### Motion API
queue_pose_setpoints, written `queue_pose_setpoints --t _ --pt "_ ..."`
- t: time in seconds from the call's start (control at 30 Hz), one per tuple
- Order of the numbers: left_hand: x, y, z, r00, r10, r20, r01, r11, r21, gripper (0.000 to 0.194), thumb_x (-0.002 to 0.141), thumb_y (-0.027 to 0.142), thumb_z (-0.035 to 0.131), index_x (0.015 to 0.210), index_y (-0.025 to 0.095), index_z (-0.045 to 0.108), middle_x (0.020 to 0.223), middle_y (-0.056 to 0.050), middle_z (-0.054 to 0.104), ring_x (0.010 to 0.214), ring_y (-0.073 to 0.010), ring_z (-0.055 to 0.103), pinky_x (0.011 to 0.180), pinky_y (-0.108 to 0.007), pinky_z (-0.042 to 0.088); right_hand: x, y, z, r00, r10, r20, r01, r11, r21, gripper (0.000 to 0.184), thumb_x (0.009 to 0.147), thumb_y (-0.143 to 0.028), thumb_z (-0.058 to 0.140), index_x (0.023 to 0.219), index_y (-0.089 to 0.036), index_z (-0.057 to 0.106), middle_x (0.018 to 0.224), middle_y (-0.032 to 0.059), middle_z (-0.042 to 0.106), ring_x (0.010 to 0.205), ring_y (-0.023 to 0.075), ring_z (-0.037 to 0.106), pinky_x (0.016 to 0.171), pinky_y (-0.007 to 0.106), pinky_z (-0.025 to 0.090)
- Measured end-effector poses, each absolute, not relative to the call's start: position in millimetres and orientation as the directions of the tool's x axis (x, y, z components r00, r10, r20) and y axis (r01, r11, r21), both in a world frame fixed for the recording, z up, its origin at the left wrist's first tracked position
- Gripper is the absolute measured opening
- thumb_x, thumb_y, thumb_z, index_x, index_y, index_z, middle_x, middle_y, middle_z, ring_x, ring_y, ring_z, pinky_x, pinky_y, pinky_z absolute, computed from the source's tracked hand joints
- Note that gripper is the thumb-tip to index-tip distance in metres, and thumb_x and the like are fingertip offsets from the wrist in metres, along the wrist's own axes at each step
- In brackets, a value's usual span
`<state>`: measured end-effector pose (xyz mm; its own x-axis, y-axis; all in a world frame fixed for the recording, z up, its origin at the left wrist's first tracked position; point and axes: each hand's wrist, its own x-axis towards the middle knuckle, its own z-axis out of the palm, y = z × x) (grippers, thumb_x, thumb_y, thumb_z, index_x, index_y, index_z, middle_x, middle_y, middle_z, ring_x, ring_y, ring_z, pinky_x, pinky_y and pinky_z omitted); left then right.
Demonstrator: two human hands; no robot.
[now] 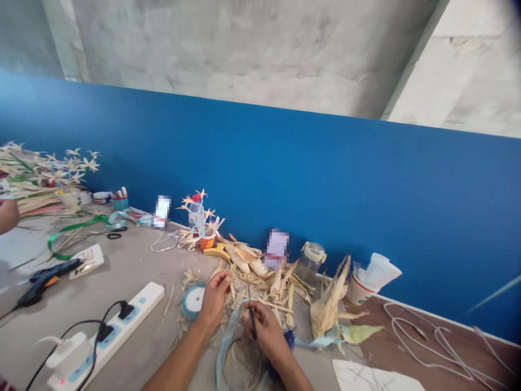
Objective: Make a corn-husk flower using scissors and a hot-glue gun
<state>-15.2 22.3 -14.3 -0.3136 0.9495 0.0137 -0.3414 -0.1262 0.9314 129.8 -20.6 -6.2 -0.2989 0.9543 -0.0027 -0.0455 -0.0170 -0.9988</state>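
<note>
My left hand [215, 304] is closed in a pinch above a heap of corn husk scraps [280, 296]. Pale husk strips lie right by its fingertips, and whatever is between them is too small to make out. My right hand [266, 331], just beside it, is closed around a slim dark-handled tool [253, 320] whose thin tip points up and away; its exact kind is unclear. A ribbon spool [193, 301], white in the middle with a light blue rim, lies left of my left wrist. Light blue ribbon [223, 347] runs between my forearms, next to a round clear object [243, 364].
A power strip [134, 320] with plugs and a black glue gun [44, 279] lie to the left. Behind the heap stand an orange pot of husk flowers [207, 241] and a lidded jar [310, 260]. White cables [431, 336] lie right. Another person's hand [8, 215] shows far left.
</note>
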Motion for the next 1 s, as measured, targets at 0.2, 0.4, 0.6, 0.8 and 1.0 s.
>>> queue_pose_setpoints --t 0.2,0.4,0.6,0.8,1.0 --pt "-4.2 14.9 -12.6 -0.214 0.976 0.046 -0.295 -0.109 0.949 0.020 0.065 0.032 0.065 0.075 0.017 0.058 0.057 0.006 0.051 0.051 -0.0093 0.047 0.052 -0.021 0.036 126.7 -19.8 -1.9 -0.152 0.986 -0.061 -0.259 -0.100 -0.961 0.039 0.057 -0.039 0.071 0.089 -0.020 0.057 0.055 -0.0040 0.056 0.045 0.0089 0.042 0.043 0.019 0.028" --pt "5.6 6.9 -9.2 -0.090 0.991 0.100 -0.244 -0.119 0.962 0.017 0.066 0.028 0.064 0.076 0.017 0.057 0.066 0.003 0.055 0.062 -0.0126 0.052 0.062 -0.025 0.041 128.0 -15.6 -7.8 -0.052 0.996 -0.072 -0.344 -0.086 -0.935 0.042 0.054 -0.033 0.074 0.090 -0.019 0.058 0.055 -0.0045 0.057 0.044 0.0087 0.046 0.040 0.017 0.032" --pt "7.9 7.8 -13.6 0.029 0.994 0.101 -0.251 -0.090 0.964 0.020 0.067 0.031 0.064 0.079 0.017 0.056 0.066 0.003 0.053 0.058 -0.0112 0.050 0.058 -0.024 0.040 134.2 -4.3 -24.3 0.195 0.976 0.098 -0.192 0.136 -0.972 0.034 0.059 -0.025 0.067 0.092 -0.016 0.060 0.070 0.0019 0.067 0.061 0.0153 0.061 0.056 0.024 0.048" --pt "4.1 7.7 -10.4 0.145 0.989 0.017 -0.190 0.011 0.982 0.030 0.063 0.037 0.067 0.083 0.015 0.059 0.067 0.003 0.055 0.052 -0.0085 0.045 0.052 -0.023 0.036 139.0 -1.4 -34.4 0.246 0.952 0.184 -0.016 0.193 -0.981 0.041 0.065 -0.025 0.061 0.104 -0.014 0.059 0.099 0.0109 0.068 0.089 0.0215 0.064 0.080 0.032 0.049" --pt "-0.4 7.0 -8.8 0.341 0.940 -0.018 -0.031 0.030 0.999 0.030 0.066 0.043 0.065 0.071 0.014 0.059 0.055 0.004 0.048 0.048 -0.0079 0.040 0.049 -0.023 0.031 136.3 -4.1 -31.7 0.254 0.942 0.218 -0.034 0.234 -0.972 0.041 0.066 -0.023 0.061 0.105 -0.015 0.059 0.093 0.0091 0.068 0.086 0.0209 0.064 0.076 0.032 0.050"
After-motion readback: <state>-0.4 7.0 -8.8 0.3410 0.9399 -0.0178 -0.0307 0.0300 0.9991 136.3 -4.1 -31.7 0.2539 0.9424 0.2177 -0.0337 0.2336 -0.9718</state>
